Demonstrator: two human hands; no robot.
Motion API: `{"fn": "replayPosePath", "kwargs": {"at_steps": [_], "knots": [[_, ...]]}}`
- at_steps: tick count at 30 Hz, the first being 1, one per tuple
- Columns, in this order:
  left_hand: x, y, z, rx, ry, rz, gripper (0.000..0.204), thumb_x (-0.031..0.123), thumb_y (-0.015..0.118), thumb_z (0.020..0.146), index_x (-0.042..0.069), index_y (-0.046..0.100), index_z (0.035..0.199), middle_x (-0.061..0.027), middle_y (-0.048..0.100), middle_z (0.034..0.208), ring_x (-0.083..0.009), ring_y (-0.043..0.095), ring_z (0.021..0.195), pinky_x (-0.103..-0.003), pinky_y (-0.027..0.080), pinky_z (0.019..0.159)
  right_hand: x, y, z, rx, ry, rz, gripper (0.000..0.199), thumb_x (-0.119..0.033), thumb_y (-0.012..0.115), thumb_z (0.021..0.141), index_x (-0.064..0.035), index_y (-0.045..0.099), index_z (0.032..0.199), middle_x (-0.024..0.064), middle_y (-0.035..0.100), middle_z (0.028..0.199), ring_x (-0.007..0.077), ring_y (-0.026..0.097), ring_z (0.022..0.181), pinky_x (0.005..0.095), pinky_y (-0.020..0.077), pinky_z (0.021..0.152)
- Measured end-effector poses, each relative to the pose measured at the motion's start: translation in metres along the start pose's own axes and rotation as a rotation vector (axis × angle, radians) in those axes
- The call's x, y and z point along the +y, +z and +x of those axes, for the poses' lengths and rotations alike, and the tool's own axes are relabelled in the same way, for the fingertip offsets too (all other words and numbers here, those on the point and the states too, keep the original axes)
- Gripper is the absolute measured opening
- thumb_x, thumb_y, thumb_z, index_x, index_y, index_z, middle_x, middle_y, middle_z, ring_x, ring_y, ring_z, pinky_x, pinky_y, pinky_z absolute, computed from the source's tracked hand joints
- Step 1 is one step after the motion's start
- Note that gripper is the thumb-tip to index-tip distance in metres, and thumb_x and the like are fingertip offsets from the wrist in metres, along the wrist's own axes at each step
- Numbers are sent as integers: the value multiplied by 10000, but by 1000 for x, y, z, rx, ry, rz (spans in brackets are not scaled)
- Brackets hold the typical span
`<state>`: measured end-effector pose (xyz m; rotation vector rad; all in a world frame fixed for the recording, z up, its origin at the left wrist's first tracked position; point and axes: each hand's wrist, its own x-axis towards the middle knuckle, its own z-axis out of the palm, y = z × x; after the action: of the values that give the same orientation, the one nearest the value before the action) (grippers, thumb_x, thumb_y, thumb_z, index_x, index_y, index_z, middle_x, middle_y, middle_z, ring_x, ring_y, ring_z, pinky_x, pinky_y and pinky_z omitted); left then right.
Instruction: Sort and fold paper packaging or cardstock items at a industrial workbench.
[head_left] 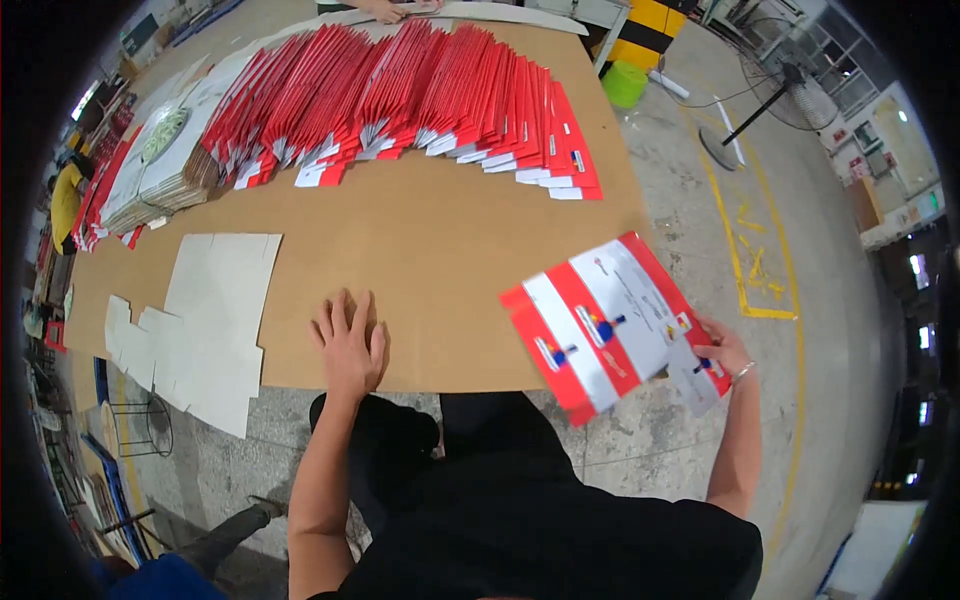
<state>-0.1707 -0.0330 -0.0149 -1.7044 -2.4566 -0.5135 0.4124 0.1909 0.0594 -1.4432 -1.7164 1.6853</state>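
Note:
My right hand point(727, 350) grips a red and white printed carton point(610, 320), folded flat, by its right end. The carton is tilted and reaches over the table's near right edge. A smaller flap with a blue print hangs at the gripped end. My left hand point(350, 340) lies on the brown tabletop point(450, 290) near the front edge, fingers spread, holding nothing. Beyond it stands a long row of red and white flat cartons point(400, 90), leaning on one another in fanned bunches.
A pale cut cardboard sheet point(215, 310) overhangs the table's front left. Tied flat cardboard point(160, 190) is stacked at the far left. Another person's hands point(385, 10) are at the far edge. A green bin point(625, 84) and a fan point(790, 75) stand right of the table. Someone's leg point(235, 530) shows lower left.

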Motion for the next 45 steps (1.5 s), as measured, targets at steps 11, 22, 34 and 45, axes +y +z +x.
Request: {"fn": "replayPosePath", "kwargs": {"at_steps": [11,22,34,45], "knots": [[0,-9,-1,-48,-70,4,524,304,574,900,195,507,1408,-179,381,1465,-443,307,1357,-620,193,1119,-78,35,315,291,-157,-116,652,-18,757,774,-124,559,1386,63,693,1084,102,630,909,270,518,814],[-7,-9,-2,4,-96,-158,553,270,614,852,155,520,1385,-221,394,1454,-442,339,1346,-549,240,1128,-88,67,352,453,-503,-1157,430,-406,438,984,-48,655,1078,245,669,1001,434,639,909,546,477,763],[-100,-23,-25,-81,-589,182,848,730,454,844,217,348,1512,-305,285,1514,-464,169,1452,-724,28,1099,53,213,38,221,-475,-163,458,-185,540,983,24,467,1384,227,463,1409,376,429,1310,464,334,1106],[-136,-80,-55,864,-818,120,914,375,740,770,-30,305,1465,-268,369,1471,-434,304,1393,-583,243,1127,-80,350,46,-321,-993,-952,716,-206,742,783,-117,461,1435,244,310,1521,463,267,1410,560,247,1124]]}}
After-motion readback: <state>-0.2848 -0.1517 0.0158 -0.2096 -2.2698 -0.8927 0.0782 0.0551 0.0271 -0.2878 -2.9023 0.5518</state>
